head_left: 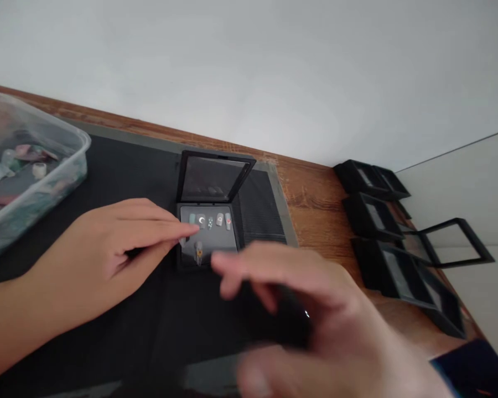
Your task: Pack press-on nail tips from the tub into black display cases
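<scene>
A small black display case (207,237) lies on the black mat with its clear-windowed lid (216,177) raised. On its grey pad, several decorated false nails (210,222) form an upper row, and one clear false nail with a gold-coloured detail (198,253) sits below. My left hand (120,249) reaches over the case's left edge, thumb and fingers pinched; a small pale false nail (182,241) shows at the fingertips, mostly hidden. My right hand (311,298), blurred by motion, hovers at the lower right of the case with thumb and fingers apart. The dark area beneath it is unclear.
A clear plastic tub (70,149) holding loose false nails stands on the left. Several black display cases (382,221) are stacked at the right on the wooden table (307,204), one lid (456,243) standing up. A pale wall rises behind.
</scene>
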`<act>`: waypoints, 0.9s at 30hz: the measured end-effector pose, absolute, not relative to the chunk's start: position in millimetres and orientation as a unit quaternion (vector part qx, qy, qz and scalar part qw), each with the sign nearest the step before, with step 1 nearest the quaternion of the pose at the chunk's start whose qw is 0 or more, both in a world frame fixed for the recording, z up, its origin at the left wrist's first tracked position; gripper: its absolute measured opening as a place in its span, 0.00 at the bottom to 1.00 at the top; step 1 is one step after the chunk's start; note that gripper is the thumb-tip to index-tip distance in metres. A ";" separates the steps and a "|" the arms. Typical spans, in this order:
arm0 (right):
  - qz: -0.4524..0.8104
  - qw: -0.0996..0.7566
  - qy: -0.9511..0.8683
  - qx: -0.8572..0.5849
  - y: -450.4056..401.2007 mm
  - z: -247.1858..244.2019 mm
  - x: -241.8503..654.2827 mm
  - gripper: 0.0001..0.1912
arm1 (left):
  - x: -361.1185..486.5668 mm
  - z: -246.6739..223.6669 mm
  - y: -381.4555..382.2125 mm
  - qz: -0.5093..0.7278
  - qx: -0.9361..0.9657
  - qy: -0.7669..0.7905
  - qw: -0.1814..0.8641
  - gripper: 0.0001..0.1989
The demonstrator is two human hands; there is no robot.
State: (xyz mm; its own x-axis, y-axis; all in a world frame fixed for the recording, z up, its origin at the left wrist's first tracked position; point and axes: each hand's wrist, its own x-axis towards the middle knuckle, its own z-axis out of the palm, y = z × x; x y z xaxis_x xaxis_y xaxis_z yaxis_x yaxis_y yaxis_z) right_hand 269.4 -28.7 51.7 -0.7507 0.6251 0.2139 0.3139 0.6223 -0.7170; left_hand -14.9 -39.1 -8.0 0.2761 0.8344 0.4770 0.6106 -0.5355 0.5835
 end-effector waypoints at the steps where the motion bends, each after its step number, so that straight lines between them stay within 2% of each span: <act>1: 0.335 0.248 -0.857 -0.303 -19.0 48.9 264.3 0.21 | -15.1 -9.2 -39.9 0.388 0.780 0.467 0.149 0.14; 3: 0.298 0.268 -0.864 -0.304 -7.2 41.0 256.2 0.10 | -15.6 -12.2 -41.3 0.387 0.776 0.475 0.150 0.15; 5: 0.274 0.267 -0.873 -0.303 -4.1 33.1 251.4 0.04 | -15.5 -14.8 -42.2 0.385 0.779 0.473 0.143 0.16; 12: 0.248 0.266 -0.888 -0.282 -9.9 21.9 245.6 0.06 | -11.9 -14.5 -43.7 0.381 0.803 0.433 0.151 0.13; 18: 0.243 0.209 -0.896 -0.306 -9.8 20.5 242.3 0.06 | -15.3 -15.6 -42.0 0.363 0.824 0.419 0.118 0.17; 27: 0.219 0.198 -0.897 -0.328 -13.1 19.8 240.3 0.07 | -15.8 -19.1 -42.6 0.373 0.801 0.441 0.161 0.15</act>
